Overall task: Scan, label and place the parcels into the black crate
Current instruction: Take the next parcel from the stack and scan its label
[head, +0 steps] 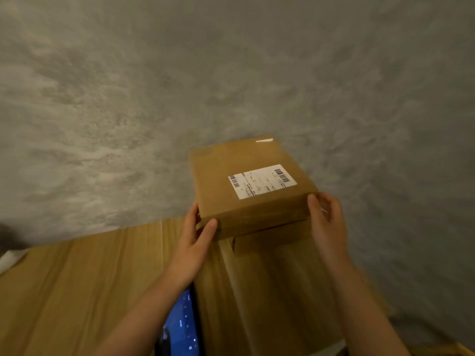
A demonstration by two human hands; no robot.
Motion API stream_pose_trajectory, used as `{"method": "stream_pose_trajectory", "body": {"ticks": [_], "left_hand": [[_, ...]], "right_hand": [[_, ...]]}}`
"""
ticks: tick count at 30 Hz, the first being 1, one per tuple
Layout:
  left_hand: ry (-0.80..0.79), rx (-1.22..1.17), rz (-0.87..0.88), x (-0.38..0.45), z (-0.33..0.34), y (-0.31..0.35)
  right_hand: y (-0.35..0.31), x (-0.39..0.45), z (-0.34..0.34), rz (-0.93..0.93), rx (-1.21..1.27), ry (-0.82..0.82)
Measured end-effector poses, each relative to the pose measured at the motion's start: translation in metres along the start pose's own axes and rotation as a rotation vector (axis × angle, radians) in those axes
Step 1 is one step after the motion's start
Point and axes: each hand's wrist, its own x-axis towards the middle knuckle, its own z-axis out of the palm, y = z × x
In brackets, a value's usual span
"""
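A brown cardboard parcel is held in the air past the far edge of the wooden table, over the grey floor. A white label with barcodes is stuck on its top face. My left hand grips the parcel's near left corner, thumb on the front side. My right hand holds the near right corner. The black crate is not in view.
A dark device with a lit blue screen lies on the table under my left forearm. Grey textured floor fills the upper view. A pale object shows at the left edge.
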Motion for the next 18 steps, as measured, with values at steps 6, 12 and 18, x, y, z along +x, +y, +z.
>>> {"method": "stream_pose_trajectory", "body": {"ticks": [6, 12, 18], "left_hand": [[0.318, -0.177, -0.108, -0.028, -0.072, -0.010], [0.632, -0.379, -0.239, -0.051, -0.151, -0.015], [0.704, -0.278, -0.261, -0.082, -0.245, -0.019]], "right_hand": [[-0.032, -0.062, 0.050, -0.092, 0.008, -0.176], [-0.046, -0.132, 0.109, -0.157, -0.011, -0.390], [-0.043, -0.160, 0.158, -0.031, -0.001, -0.481]]}}
